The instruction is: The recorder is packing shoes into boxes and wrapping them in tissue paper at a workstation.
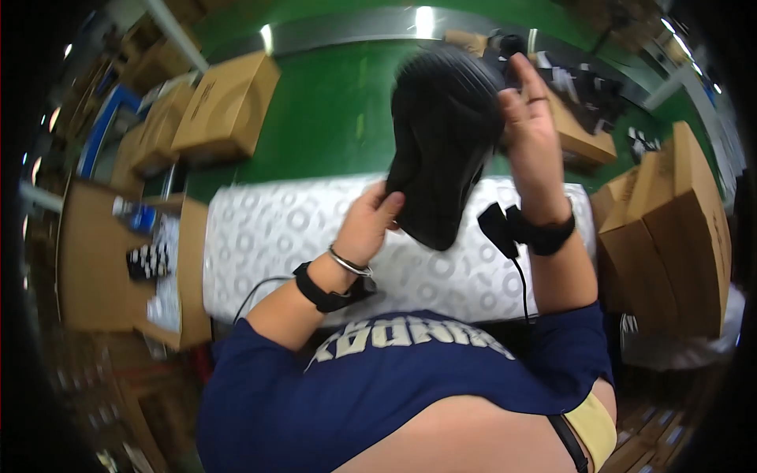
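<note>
A black piece shaped like a bicycle saddle (441,142) is held up over the white table; its wide, ribbed end points away from me and is blurred. My left hand (369,225) pinches the left side of its narrow end between thumb and fingers. At the right of the wide end is my right hand (530,126), fingers stretched upward and apart; whether it touches the piece I cannot tell. Both wrists wear black bands, and a small black device on a cable (498,229) hangs at the right one.
A white patterned cover (276,236) lies over the table. An opened carton (95,260) with small packets stands at the left, and tall cartons (670,229) at the right. Closed cartons (229,106) sit far left; a carton with black items (579,130) is far right.
</note>
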`<action>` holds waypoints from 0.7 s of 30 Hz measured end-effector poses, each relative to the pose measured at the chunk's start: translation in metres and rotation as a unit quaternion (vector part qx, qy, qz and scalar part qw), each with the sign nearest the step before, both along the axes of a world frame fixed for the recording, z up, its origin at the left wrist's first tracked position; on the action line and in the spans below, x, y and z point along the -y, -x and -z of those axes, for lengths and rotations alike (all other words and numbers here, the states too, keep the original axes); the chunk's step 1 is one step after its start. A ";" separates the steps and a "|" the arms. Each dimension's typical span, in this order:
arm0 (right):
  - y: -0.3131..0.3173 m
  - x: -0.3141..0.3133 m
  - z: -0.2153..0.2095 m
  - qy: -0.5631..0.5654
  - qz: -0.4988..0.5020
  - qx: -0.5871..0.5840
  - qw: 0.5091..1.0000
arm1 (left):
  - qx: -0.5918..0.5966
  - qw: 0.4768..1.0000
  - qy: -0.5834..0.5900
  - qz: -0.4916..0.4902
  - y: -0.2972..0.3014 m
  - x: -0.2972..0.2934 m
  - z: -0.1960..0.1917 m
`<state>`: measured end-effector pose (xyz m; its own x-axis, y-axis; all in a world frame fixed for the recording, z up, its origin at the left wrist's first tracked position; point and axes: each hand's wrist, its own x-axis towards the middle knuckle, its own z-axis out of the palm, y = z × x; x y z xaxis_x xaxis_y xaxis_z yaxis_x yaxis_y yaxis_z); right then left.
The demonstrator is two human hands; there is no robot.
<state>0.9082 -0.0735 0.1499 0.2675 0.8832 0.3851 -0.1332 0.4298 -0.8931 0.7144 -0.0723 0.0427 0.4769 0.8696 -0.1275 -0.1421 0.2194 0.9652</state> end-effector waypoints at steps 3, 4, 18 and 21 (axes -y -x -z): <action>0.024 -0.011 0.078 0.205 -0.057 -0.067 0.975 | -0.061 0.983 0.142 0.097 0.043 0.030 -0.001; 0.028 -0.009 0.104 0.244 -0.044 -0.059 0.967 | -0.099 0.994 0.054 -0.008 0.064 0.032 0.007; 0.062 0.003 0.176 0.260 0.063 0.078 0.960 | -0.740 0.606 -0.119 -0.267 0.216 0.054 0.109; 0.048 0.007 0.173 0.178 0.182 0.331 0.909 | -0.710 0.630 -0.164 -0.269 0.214 0.050 0.090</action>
<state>0.8599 -0.0808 -0.0231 0.3798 0.8832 0.2751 0.5772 0.0061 -0.8166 0.5004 -0.1227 -0.0478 -0.2900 0.9474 0.1357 0.9469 0.2635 0.1842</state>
